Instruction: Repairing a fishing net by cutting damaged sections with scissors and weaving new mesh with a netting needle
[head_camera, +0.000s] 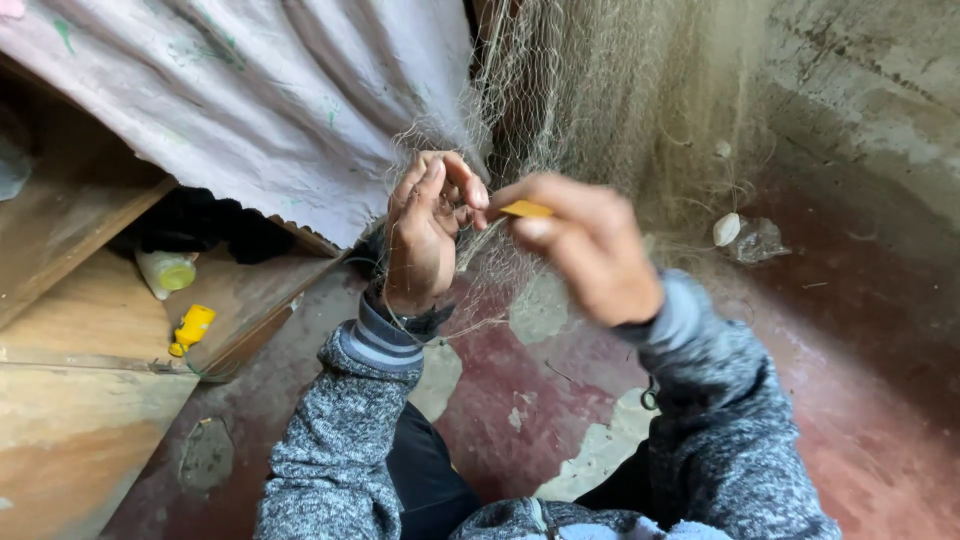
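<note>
1. My left hand (428, 232) is raised in front of me, fingers curled and pinched together on a bunch of the fishing net (560, 110); strands of mesh trail over the wrist and down past the cuff.
2. My right hand (590, 245) is closed on a small yellow netting needle (526, 209), gripped between thumb and forefinger. Only its flat tip shows, so I cannot tell how long it is.
3. The needle's long axis runs roughly level, left to right across my view, and its tip points at the left fingertips. The 2 hands are just beside each other, almost touching at the pinch.
4. The net hangs directly above and beyond both hands, falling from the top of the view to the pinch, with its bulk draped toward the right wall. The left hand is already in the mesh; the right is a touch further off, with the needle tip in between.
5. Count near the hands: 1 net, 1 needle, 2 grey knitted sleeves.
6. Further out on the right, 1 white float (726, 229) lies on the red floor (880, 400) by a clear scrap of plastic.
7. On the left, a wooden ledge (90, 300) holds 1 pale bottle with a green cap (166, 272) and 1 small yellow spool-like object (191, 328). A pinkish cloth (280, 100) hangs above it.
</note>
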